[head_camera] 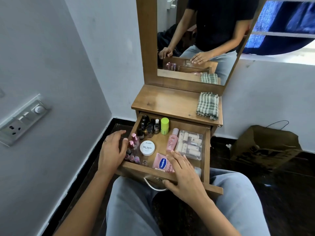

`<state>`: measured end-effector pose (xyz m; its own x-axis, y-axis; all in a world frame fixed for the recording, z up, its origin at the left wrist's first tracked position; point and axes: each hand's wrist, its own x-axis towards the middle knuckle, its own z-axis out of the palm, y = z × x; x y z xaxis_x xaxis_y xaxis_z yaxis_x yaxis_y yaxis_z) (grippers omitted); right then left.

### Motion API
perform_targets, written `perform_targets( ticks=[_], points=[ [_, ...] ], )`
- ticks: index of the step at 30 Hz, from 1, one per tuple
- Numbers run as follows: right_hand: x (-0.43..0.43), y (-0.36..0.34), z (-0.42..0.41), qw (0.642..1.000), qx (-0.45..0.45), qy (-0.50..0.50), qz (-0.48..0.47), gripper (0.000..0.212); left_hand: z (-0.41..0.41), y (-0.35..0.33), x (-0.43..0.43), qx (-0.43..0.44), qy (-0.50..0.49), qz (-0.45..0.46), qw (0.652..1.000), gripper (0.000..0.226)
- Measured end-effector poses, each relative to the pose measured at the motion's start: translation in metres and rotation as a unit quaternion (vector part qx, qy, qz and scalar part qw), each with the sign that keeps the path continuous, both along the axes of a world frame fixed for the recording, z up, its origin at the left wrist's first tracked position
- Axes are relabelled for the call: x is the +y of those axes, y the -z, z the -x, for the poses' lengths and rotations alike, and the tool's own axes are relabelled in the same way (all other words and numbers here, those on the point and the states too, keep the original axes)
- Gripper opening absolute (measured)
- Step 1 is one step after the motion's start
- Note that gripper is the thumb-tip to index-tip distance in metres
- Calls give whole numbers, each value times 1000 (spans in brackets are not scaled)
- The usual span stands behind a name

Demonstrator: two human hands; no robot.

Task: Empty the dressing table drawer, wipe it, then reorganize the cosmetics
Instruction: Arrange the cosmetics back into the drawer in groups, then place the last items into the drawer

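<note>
The wooden drawer point(207, 150) of the dressing table is pulled out over my knees and holds cosmetics. Inside are dark nail polish bottles point(148, 127), a lime green stick point(164, 126), a white nail polish remover jar point(147, 148), pink bottles point(133, 143), a pink tube point(173, 142), a pink Vaseline sachet point(162, 163) and a clear box of small vials point(190, 143). My left hand point(112, 150) rests on the drawer's left wall, fingers relaxed. My right hand point(184, 176) lies flat over the front edge, fingertips above the sachet, thumb by the metal handle point(151, 185).
A folded green checked cloth point(208, 105) lies on the right of the table top point(162, 101). A mirror point(196, 40) stands behind it. A brown paper bag point(265, 147) sits on the dark floor at right. A switchboard point(22, 120) is on the left wall.
</note>
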<state>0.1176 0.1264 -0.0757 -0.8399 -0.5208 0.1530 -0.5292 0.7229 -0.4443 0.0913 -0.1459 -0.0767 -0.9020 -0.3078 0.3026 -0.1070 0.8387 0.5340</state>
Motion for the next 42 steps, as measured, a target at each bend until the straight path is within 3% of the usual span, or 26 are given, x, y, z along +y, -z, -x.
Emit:
perform_targets(
  ticks=[4, 8, 13, 24, 42],
  points=[
    [7, 8, -1, 998, 44, 43, 0, 83, -22, 7, 18, 5, 89, 56, 994, 51],
    [4, 9, -1, 993, 92, 74, -11, 94, -35, 20, 31, -7, 196, 162, 967, 69],
    [7, 12, 11, 986, 115, 118, -16, 95, -18, 25, 37, -46, 211, 217, 952, 87],
    [4, 8, 90, 967, 144, 201, -56, 104, 35, 20, 71, -28, 127, 179, 975, 64],
    [-7, 3, 201, 939, 193, 247, -144, 96, 108, 19, 98, -45, 140, 178, 973, 67]
  ],
)
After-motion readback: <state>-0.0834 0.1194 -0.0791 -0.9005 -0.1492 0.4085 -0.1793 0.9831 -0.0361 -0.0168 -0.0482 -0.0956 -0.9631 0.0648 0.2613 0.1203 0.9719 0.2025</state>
